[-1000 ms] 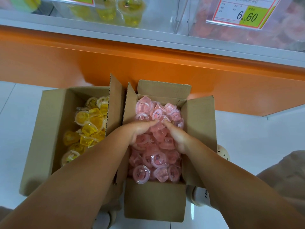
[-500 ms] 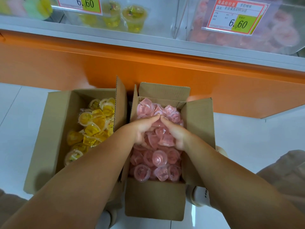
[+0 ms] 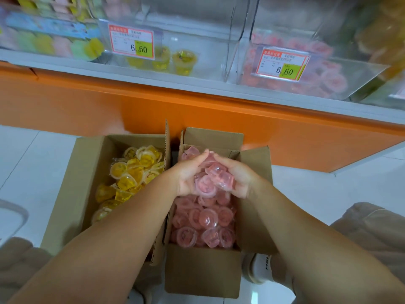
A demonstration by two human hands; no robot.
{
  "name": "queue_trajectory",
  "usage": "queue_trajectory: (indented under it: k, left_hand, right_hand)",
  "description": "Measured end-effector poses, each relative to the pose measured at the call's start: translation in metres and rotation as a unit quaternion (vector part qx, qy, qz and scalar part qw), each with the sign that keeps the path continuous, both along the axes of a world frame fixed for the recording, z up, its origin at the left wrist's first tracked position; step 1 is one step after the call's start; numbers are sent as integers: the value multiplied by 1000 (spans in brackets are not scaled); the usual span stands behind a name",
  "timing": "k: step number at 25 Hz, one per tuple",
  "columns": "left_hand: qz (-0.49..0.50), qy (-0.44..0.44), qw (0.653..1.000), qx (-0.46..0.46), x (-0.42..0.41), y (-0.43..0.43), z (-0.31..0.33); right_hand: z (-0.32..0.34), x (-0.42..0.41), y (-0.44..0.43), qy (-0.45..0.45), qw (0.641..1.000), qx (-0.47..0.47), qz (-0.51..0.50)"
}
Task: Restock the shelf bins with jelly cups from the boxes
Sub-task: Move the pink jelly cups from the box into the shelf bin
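Two open cardboard boxes stand on the white floor. The right box point(image 3: 202, 270) is full of pink jelly cups point(image 3: 206, 224); the left box point(image 3: 72, 189) holds yellow jelly cups point(image 3: 131, 172). My left hand point(image 3: 186, 174) and my right hand point(image 3: 238, 176) are cupped together above the right box, holding a heap of pink jelly cups point(image 3: 213, 179) between them, fingertips almost meeting at the far side. On the shelf above, a clear bin point(image 3: 324, 77) holds pink cups, and the bin point(image 3: 197, 51) to its left holds three yellow cups point(image 3: 184, 62).
An orange panel point(image 3: 219, 119) runs under the shelf, right behind the boxes. Price tags point(image 3: 131, 42) hang on the bin fronts. A further bin point(image 3: 43, 40) at the far left holds mixed-colour cups. My knees and a white shoe point(image 3: 260, 268) flank the boxes.
Both hands have closed round a heap of pink cups and risen out of the right box. The view has tilted up, showing more of the shelf bins.
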State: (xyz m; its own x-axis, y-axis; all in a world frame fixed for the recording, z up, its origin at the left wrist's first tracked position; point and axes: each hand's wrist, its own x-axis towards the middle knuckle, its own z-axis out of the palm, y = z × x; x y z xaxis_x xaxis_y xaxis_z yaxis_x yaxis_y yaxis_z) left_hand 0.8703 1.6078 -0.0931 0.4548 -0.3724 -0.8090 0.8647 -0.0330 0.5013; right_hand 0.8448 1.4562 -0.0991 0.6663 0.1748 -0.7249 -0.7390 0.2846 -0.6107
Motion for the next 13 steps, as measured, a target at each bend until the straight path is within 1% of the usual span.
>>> queue_trajectory:
  k: [6,9,13]
  left_hand:
    - [41,-58,995,-75,-2,12,59]
    - [51,-82,990,-101,-3,17,90]
    - [76,-100,985,-116,0,22,135]
  right_hand:
    - [84,-2,-3,-93,994,54,21]
    - [120,-3,-1,-115,993,28,-20]
    - [164,-2,2,-154,985,39,-67]
